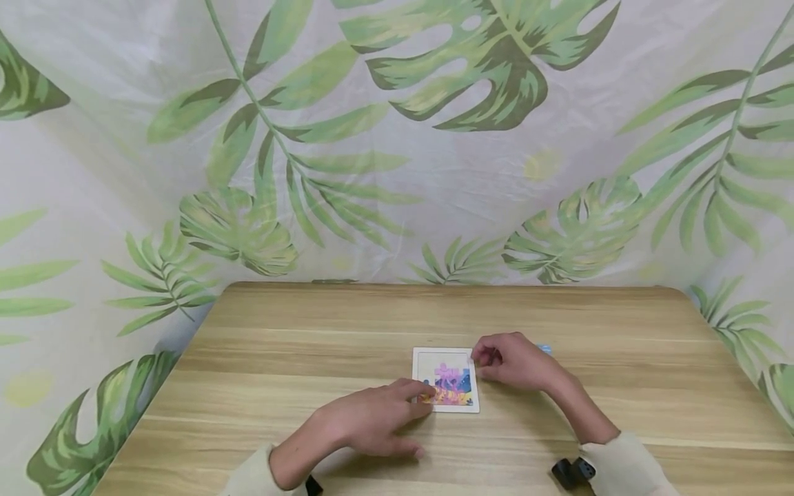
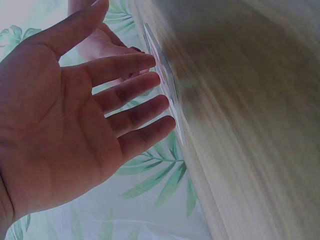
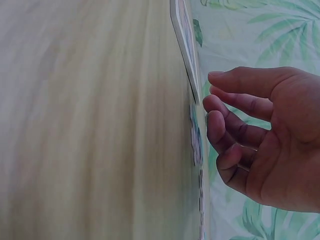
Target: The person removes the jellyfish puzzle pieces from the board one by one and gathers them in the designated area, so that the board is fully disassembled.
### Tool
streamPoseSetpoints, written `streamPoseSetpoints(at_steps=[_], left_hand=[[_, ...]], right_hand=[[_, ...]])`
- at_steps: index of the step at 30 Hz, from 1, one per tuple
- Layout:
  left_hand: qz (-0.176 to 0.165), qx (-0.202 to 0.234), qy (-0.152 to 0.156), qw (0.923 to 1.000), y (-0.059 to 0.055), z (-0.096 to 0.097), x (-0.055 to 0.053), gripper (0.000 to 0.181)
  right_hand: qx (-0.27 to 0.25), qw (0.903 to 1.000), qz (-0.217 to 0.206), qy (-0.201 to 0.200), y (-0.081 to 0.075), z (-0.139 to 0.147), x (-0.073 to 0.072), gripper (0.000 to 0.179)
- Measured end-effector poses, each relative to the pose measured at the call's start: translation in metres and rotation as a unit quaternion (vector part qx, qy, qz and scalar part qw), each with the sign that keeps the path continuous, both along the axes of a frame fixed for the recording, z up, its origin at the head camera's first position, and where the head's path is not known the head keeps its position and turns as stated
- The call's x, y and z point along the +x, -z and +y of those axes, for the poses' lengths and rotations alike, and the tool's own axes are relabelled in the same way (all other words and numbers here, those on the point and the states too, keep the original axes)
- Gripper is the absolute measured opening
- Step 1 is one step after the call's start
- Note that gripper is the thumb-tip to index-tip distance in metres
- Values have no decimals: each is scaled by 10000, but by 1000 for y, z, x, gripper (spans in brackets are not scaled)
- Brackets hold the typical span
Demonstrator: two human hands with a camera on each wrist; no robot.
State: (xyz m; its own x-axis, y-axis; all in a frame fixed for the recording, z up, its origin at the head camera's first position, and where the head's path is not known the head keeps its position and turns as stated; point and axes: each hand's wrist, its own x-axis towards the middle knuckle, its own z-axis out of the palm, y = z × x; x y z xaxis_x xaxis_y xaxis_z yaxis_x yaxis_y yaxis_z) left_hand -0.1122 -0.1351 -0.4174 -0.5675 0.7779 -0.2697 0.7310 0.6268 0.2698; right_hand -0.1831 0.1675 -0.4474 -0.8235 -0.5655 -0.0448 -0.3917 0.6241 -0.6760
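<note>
A square jigsaw puzzle in a white-framed tray (image 1: 446,409) lies on the table. Its lower and right parts are filled with pink, blue and yellow picture pieces (image 1: 451,386), while pale backing shows at the upper left. My left hand (image 1: 378,417) reaches over the tray's lower left, its fingers extended and fingertips at the puzzle; the palm shows in the left wrist view. My right hand (image 1: 511,359) hovers at the tray's upper right edge, fingers loosely bent. In the right wrist view nothing shows between its thumb and fingers. Loose puzzle pieces (image 3: 195,137) lie flat near this hand.
A bit of a light-blue piece (image 1: 544,348) shows behind my right wrist, the rest hidden. The wooden table (image 1: 298,351) extends to a leaf-patterned curtain (image 1: 347,207) at its back edge. A black device (image 1: 573,472) sits at my right sleeve.
</note>
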Motion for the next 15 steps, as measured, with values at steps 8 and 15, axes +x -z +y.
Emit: streamPoseSetpoints(at_steps=[8,15], left_hand=[[-116,56,54,9999,16,-2,-6,60],[-151,-4,33,9999,0,2,-1,61]], right_hand=[[-58,9998,-86,-150,-1,-16,-4,14],[-17,9997,-102,-240,-2,-30,-7,17]])
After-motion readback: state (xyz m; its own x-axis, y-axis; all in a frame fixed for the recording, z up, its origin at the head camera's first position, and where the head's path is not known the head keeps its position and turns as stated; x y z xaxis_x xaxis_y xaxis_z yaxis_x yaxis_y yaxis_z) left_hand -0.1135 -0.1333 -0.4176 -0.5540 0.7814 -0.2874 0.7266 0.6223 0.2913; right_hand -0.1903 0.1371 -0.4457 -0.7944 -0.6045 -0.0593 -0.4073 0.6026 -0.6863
